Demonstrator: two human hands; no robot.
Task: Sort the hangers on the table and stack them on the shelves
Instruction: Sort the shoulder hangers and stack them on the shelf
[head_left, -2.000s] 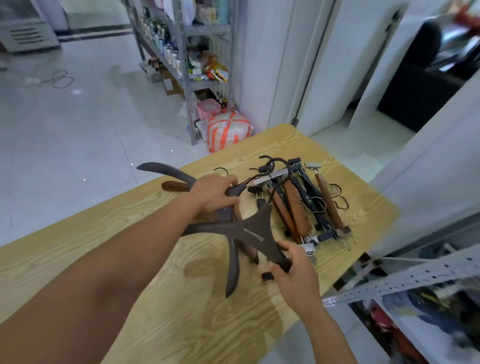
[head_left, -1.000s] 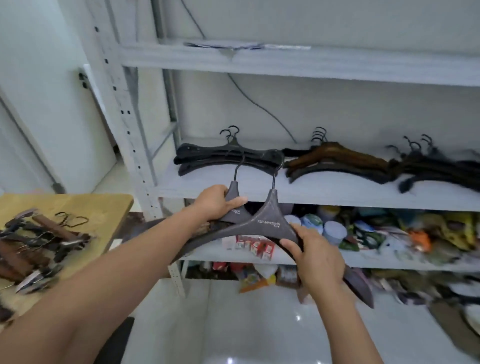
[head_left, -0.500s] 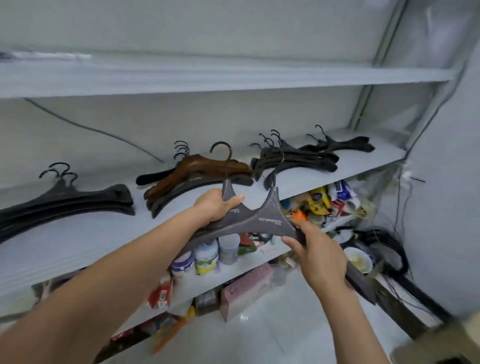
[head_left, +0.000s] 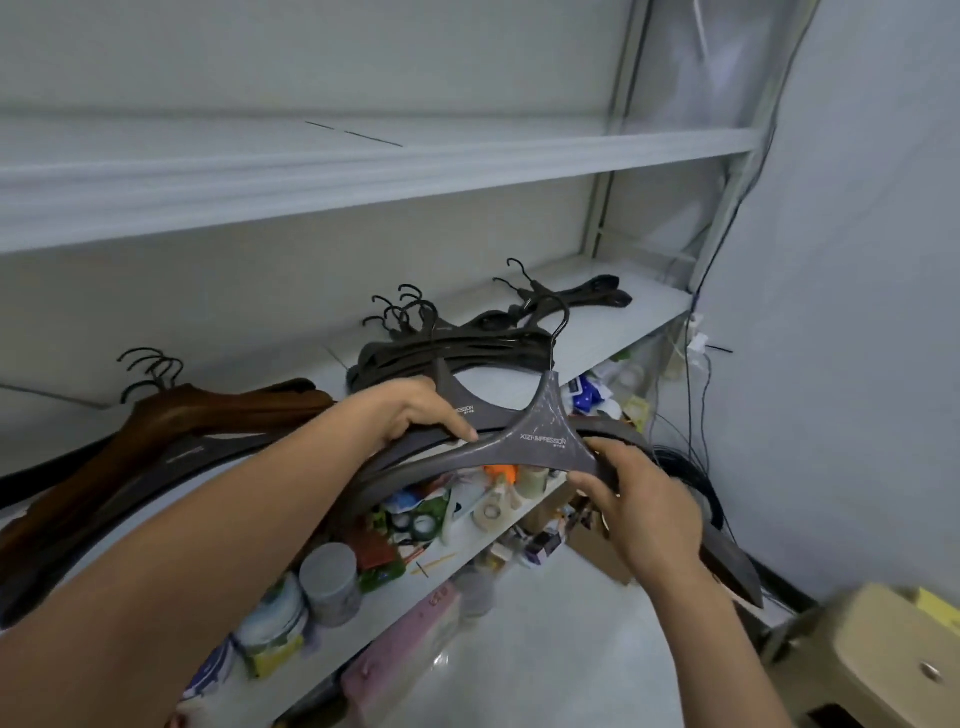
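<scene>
held hangers (head_left: 540, 441): I count two necks, but the rear body sits mostly behind the front one, and its print is half covered by fingers, so I cannot read it.
left hand (head_left: 415, 410): the forearm hides the hangers' left arms.
right hand (head_left: 639, 499): palm side turned away from me.
brown hangers (head_left: 218, 410): the stack runs off the left edge.
lower shelf (head_left: 457, 553): clutter too smeared to name.
stool (head_left: 883, 660): blurred — cut by the corner.
</scene>
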